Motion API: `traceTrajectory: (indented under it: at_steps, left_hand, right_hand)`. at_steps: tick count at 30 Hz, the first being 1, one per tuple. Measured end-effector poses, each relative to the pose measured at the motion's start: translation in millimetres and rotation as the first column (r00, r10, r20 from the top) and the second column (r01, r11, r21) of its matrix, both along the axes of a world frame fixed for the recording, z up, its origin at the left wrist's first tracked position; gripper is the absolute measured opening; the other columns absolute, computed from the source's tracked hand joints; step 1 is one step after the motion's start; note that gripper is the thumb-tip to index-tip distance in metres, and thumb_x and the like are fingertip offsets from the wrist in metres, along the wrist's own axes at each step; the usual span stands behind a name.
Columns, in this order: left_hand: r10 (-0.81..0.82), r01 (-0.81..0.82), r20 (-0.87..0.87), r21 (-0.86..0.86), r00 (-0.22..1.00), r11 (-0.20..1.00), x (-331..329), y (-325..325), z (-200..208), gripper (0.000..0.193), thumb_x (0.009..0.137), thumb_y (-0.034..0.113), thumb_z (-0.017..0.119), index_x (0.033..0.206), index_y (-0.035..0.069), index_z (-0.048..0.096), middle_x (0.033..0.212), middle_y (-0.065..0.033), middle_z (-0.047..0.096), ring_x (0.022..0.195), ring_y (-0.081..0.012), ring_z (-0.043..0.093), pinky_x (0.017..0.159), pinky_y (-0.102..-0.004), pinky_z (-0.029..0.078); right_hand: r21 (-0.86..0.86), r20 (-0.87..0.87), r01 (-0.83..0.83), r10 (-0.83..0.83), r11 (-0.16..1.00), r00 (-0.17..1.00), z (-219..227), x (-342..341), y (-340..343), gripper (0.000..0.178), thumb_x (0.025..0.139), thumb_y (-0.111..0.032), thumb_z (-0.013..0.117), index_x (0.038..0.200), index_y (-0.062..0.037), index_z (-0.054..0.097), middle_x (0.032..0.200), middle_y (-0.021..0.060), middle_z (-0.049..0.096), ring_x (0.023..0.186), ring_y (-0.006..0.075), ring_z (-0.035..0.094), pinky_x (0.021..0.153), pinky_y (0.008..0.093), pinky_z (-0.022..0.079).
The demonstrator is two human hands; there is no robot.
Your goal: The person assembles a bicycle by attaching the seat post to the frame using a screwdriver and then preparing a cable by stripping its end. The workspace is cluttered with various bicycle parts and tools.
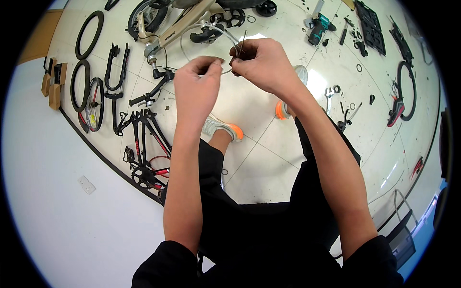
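Observation:
A thin, pale cable (225,32) makes a loose loop in front of me, running between both hands. My left hand (198,81) is closed, thumb pressed against the index finger on a stretch of the cable. My right hand (263,60) pinches several strands of it together, and a thin dark end sticks up above the fingers. The fingertips of both hands are partly hidden. Just beyond the hands, a beige bicycle frame (180,28) lies on the floor, with black handlebars (152,93) at its near left.
On the left lie loose tyres (90,36), a black fork (114,72) and a black-and-red bike frame (144,144). To the right are a teal cordless drill (319,30), a hammer (345,32), a wrench (329,100) and an open black tool case (370,28). My shoes (223,128) stand below the hands.

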State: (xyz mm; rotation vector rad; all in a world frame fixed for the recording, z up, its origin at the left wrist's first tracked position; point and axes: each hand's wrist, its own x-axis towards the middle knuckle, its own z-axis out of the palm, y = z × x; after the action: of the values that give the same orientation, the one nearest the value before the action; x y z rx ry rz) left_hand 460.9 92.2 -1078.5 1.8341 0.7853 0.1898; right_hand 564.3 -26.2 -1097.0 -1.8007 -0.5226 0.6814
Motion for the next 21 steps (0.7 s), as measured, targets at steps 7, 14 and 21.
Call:
traceTrajectory:
  at_steps: [7,14,21]
  left_hand:
    - [0.046,-0.026,0.147,-0.136,0.988,0.990,8,-12,-2,0.022,0.089,0.015,0.065,0.102,-0.002,0.066,0.086,-0.0056,0.066,0.075,-0.0104,0.061,0.066,-0.0242,0.049]
    - [0.087,-0.079,0.049,-0.154,0.995,0.985,4,1,-5,0.017,0.090,0.014,0.064,0.094,-0.003,0.064,0.086,-0.0084,0.067,0.076,-0.0132,0.064,0.066,-0.0258,0.051]
    - [0.339,-0.262,0.041,-0.548,0.940,0.794,0,3,1,0.015,0.093,0.013,0.055,0.095,-0.002,0.058,0.089,-0.0111,0.064,0.083,-0.0207,0.063,0.078,-0.0327,0.051]
  right_hand:
    - [-0.074,0.245,-0.167,0.180,0.983,0.953,-8,-12,-2,0.025,0.076,-0.005,0.058,0.097,0.0093,0.060,0.078,0.0201,0.067,0.070,0.0292,0.065,0.065,0.0349,0.051]
    - [-0.014,0.162,-0.243,0.242,0.970,0.957,-7,-18,1,0.030,0.082,-0.001,0.052,0.110,0.0097,0.052,0.080,0.0199,0.067,0.071,0.0258,0.066,0.066,0.0346,0.052]
    - [0.072,0.298,-0.169,0.140,0.983,0.944,-5,-24,0,0.019,0.082,-0.001,0.052,0.098,0.0079,0.057,0.074,0.0261,0.062,0.073,0.0414,0.062,0.066,0.0446,0.050]
